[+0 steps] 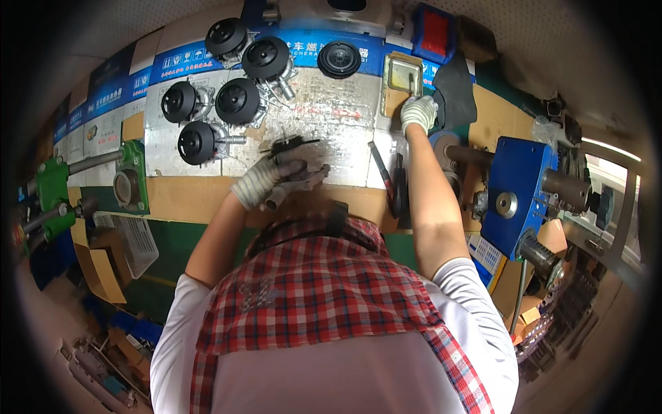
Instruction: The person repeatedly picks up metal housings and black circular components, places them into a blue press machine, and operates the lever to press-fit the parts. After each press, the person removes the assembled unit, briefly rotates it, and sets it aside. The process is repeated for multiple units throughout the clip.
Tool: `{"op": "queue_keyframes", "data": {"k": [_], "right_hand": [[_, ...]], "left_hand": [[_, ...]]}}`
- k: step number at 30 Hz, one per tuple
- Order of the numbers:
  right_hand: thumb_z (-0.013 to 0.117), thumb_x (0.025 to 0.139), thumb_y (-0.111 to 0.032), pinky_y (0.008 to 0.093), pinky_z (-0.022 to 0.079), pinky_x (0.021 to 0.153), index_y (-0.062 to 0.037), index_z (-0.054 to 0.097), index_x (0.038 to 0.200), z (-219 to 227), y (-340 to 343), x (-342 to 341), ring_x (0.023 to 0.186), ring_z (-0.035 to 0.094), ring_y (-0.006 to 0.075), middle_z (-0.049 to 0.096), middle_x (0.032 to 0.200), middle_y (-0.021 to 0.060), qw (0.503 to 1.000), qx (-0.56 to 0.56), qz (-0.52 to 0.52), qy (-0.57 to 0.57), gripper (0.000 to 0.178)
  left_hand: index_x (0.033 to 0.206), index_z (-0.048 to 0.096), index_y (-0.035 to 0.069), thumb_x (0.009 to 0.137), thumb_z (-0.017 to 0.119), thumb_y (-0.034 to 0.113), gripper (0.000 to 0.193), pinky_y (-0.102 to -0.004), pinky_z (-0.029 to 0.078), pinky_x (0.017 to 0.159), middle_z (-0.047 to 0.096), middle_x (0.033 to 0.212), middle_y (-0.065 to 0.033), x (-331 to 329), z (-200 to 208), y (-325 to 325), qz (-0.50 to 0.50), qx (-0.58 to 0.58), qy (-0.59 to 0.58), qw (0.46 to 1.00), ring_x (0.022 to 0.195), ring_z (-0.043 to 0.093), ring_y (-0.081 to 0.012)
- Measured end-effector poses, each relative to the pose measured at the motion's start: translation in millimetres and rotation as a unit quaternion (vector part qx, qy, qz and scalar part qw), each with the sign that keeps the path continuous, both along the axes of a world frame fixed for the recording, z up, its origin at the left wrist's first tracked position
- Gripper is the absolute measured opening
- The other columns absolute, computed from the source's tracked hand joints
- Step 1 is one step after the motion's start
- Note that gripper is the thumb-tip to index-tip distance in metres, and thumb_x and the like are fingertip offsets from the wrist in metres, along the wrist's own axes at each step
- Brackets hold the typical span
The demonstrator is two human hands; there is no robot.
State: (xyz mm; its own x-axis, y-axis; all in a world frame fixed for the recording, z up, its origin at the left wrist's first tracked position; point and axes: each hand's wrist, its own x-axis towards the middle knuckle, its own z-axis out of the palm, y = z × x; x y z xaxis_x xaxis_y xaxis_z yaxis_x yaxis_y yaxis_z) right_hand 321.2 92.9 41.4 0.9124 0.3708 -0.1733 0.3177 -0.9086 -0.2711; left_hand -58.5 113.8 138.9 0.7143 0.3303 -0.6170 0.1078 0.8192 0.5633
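Note:
My left hand (256,182), in a whitish work glove, grips a grey cast-metal housing (298,185) with a pipe stub, just above the near edge of the bench. A dark part (293,145) sits at its far side, blurred. My right hand (418,114), gloved too, reaches forward to the near end of a small metal tray (383,93) with yellowish contents. Its fingers are curled; a thin light stick (412,81) lies in the tray near them, but what they hold is hidden. Several black-capped metal blower units (238,101) stand at the left.
A black round part (338,59) lies near the back. A red-and-black handled tool (381,165) is between my arms. Green machine (131,178) stands left, blue machine (514,196) right. A blue bin with red contents (434,33) and black cloth (455,96) are at the back right.

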Motion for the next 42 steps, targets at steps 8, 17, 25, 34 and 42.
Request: {"op": "queue_keyframes", "data": {"k": [8,17,25,34,42], "right_hand": [[0.069,0.086,-0.037,0.0433,0.050,0.096,-0.0066,0.067,0.115,-12,51,-49,0.110,0.062,0.0307,0.063,0.118,0.0160,0.962,0.102,0.135,-0.215,0.042],[0.046,0.098,-0.010,0.0472,0.047,0.098,-0.0087,0.055,0.130,4,122,-102,0.114,0.064,0.0342,0.067,0.116,0.0181,0.847,0.030,0.522,-0.098,0.033],[0.054,0.102,-0.034,0.0386,0.056,0.095,-0.0051,0.061,0.124,143,-20,-136,0.103,0.068,0.0222,0.069,0.117,0.0121,0.591,0.519,-0.052,0.615,0.037],[0.051,0.102,-0.051,0.0373,0.047,0.098,0.0034,0.053,0.130,218,-160,-149,0.112,0.063,0.0326,0.065,0.119,0.0236,0.794,0.411,0.270,0.356,0.061],[0.049,0.100,-0.056,0.0468,0.048,0.095,-0.0008,0.058,0.122,203,-229,-116,0.108,0.062,0.0447,0.066,0.116,0.0263,0.864,0.363,0.267,0.223,0.060]], "left_hand": [[0.144,0.045,0.003,0.091,0.074,0.028,0.065,-0.0410,0.045,0.110,0.057,0.136,-0.0121,-46,4,-18,0.104,-0.026,-0.019,0.994,0.126,0.057,-0.0281],[0.129,0.059,0.003,0.087,0.077,0.026,0.052,-0.0363,0.050,0.100,0.067,0.120,-0.0097,-59,-16,-8,-0.008,0.326,0.141,0.935,0.115,0.064,-0.0236],[0.110,0.071,0.013,0.052,0.086,0.027,0.061,-0.0455,0.043,0.104,0.061,0.123,-0.0054,2,30,-27,-0.021,0.750,0.353,0.558,0.120,0.048,-0.0357],[0.119,0.065,0.009,0.060,0.084,0.042,0.071,-0.0432,0.039,0.105,0.061,0.123,-0.0127,65,38,-86,0.002,0.799,0.242,0.550,0.117,0.053,-0.0304],[0.121,0.061,0.007,0.085,0.067,0.038,0.048,-0.0450,0.039,0.108,0.066,0.115,-0.0073,115,23,-148,0.029,0.662,0.057,0.747,0.115,0.058,-0.0267]]}}
